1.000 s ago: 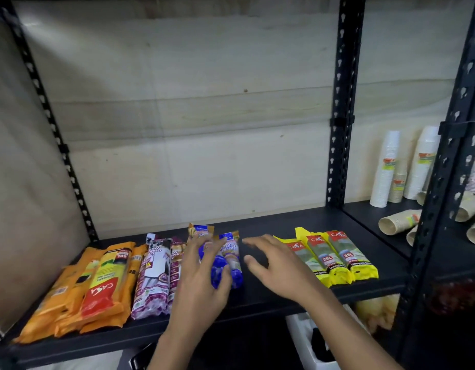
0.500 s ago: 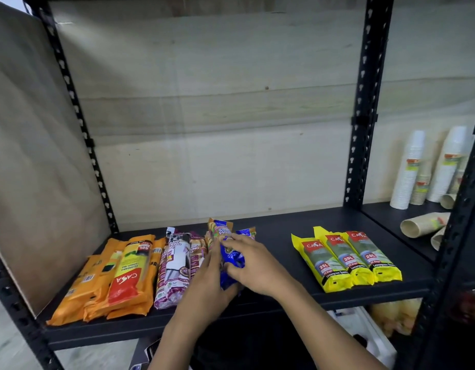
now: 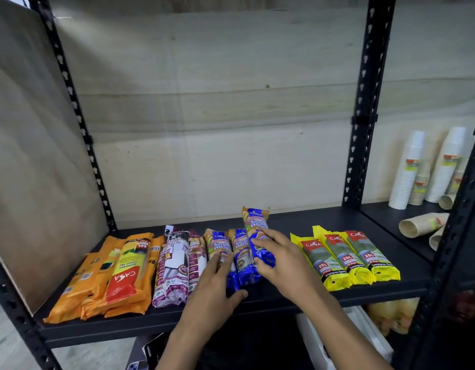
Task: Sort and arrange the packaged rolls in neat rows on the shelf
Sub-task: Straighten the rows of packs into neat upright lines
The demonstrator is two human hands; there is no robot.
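r hand [image 3: 283, 259] grips blue roll [image 3: 257, 226]

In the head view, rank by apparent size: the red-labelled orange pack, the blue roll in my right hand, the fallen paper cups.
1. red-labelled orange pack.
2. blue roll and fallen paper cups look alike; fingers hide part of the roll, and the cups sit farther off.

Along the front edge of the shelf [image 3: 297, 222] lie, left to right, the flat packs [image 3: 119, 276], drawstring rolls [image 3: 175, 265], handle-bag rolls [image 3: 241, 260] and, apart near the right end, the 25L rolls [image 3: 346, 257]. One raised roll [image 3: 256, 224], gripped by the right hand [image 3: 281, 260], sits just right of the handle-bag rolls, reaching further back.
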